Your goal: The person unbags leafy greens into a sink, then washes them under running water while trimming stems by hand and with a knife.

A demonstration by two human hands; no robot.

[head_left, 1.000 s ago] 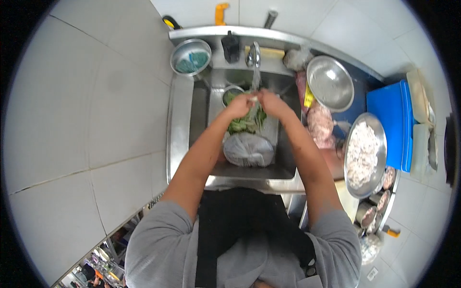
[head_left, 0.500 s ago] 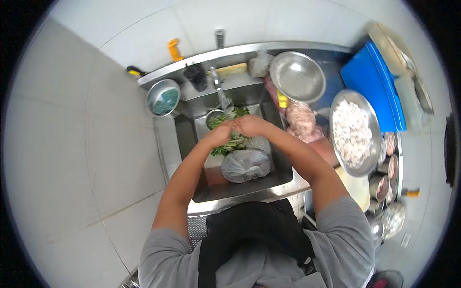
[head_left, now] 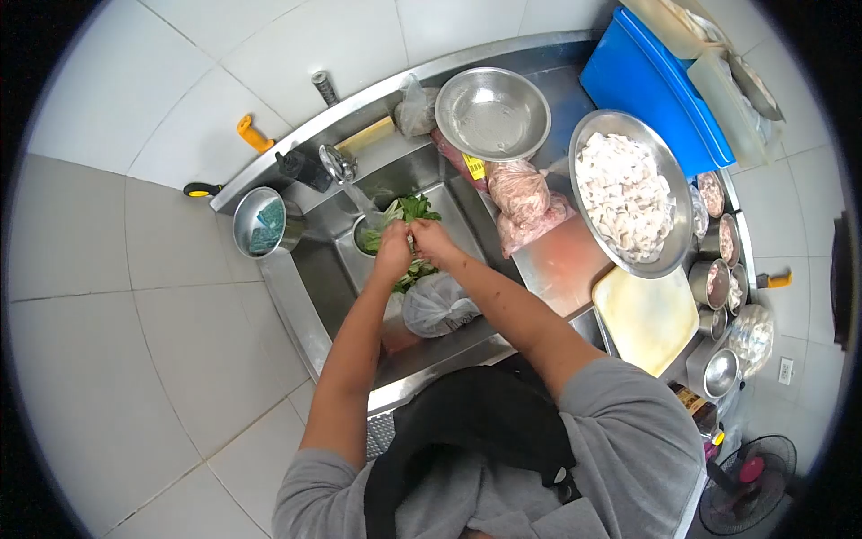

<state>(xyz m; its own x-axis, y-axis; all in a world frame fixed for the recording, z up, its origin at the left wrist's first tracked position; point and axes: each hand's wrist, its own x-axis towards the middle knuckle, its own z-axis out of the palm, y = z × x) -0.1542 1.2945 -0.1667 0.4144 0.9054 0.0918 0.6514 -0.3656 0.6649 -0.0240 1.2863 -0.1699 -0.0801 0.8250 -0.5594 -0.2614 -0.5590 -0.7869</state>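
Observation:
Under the running faucet, a bunch of leafy greens with pale stalks is held low in the steel sink. My left hand is closed around the stalks. My right hand meets it, its fingers also closed on the greens; the fingertips are partly hidden. Water falls onto the leaves just beyond my hands. More leaves hang below my wrists, beside a knotted clear plastic bag in the near part of the sink. A small round metal container sits partly behind the greens.
Right of the sink lie bagged meat, a steel bowl, a big bowl of pale cut pieces and a cutting board. A blue bin stands behind. At left is a small bowl with green scouring pads.
The whole view has turned and shifted, showing more of the right counter and a fan. My hands have drawn closer together and remain on the greens.

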